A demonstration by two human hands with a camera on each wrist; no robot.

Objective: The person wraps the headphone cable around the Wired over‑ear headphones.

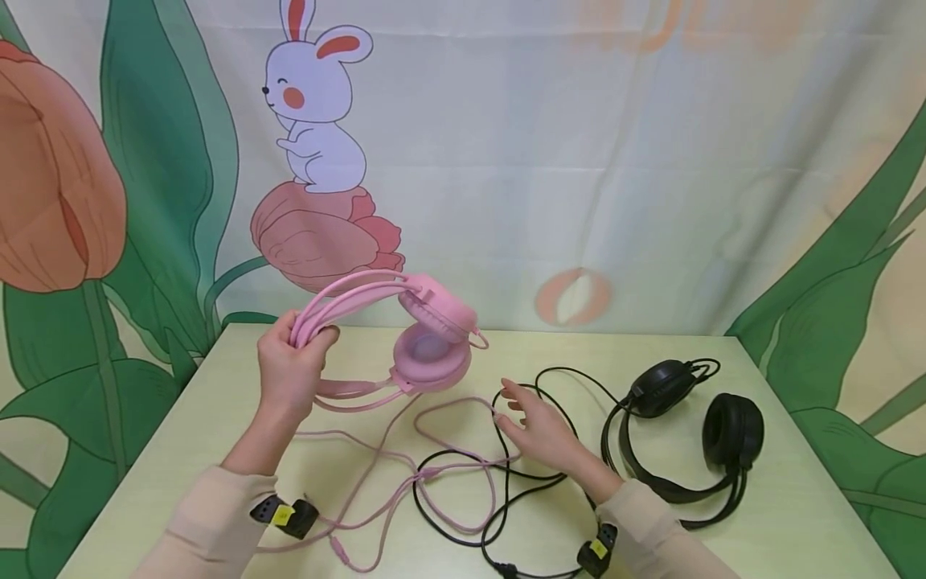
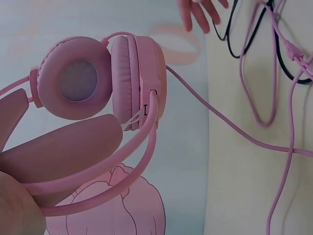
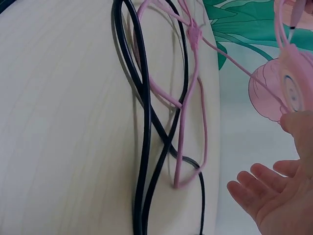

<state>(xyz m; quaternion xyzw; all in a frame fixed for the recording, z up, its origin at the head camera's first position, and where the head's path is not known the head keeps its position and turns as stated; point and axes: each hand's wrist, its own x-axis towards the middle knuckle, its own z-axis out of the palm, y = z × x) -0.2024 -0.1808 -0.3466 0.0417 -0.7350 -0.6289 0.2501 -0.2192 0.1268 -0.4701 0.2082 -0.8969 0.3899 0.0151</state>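
Note:
Pink headphones (image 1: 432, 358) are held up above the left part of the table, their headband gripped by my left hand (image 1: 292, 362). In the left wrist view, both cushioned ear cups of the pink headphones (image 2: 73, 78) face each other and the headband runs into my hand. My right hand (image 1: 538, 430) hovers over the cords with its fingers spread and holds nothing. The right wrist view has that right hand (image 3: 269, 196) palm up, apart from the headphones. Below, a pink cord (image 1: 376, 462) and a black cord (image 1: 499, 539) lie crossed and tangled.
Black headphones (image 1: 676, 486) lie on the right of the pale table (image 1: 723, 346), with their cord leading into the tangle. A printed curtain (image 1: 470, 161) with a rabbit and tulips hangs behind the table's far edge.

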